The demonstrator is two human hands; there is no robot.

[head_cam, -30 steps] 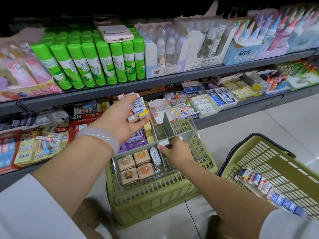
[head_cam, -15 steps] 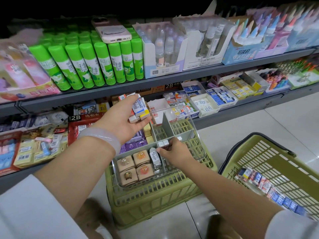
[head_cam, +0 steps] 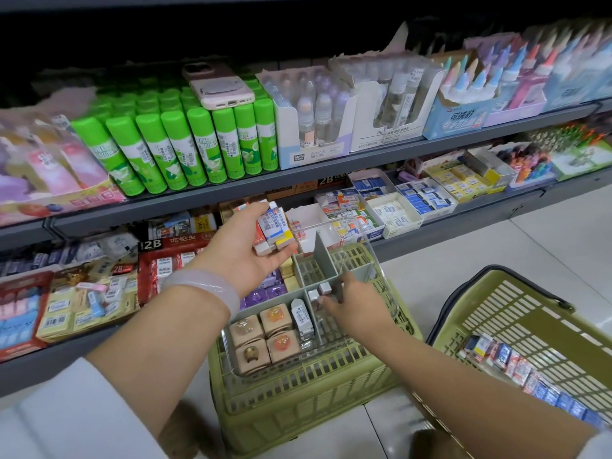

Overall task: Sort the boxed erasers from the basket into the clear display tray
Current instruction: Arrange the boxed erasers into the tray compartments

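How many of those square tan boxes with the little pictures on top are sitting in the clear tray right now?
4, in a two-by-two block in the near-left compartment of the clear tray: back left, back right, front left, front right. Any beneath them would be hidden.

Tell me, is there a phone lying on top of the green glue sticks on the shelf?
Yes, a pink-cased phone lies flat across the caps of the green glue sticks.

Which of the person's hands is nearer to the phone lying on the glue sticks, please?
Left. The left hand is below the phone, holding boxed erasers; the right hand is lower, in the clear tray.
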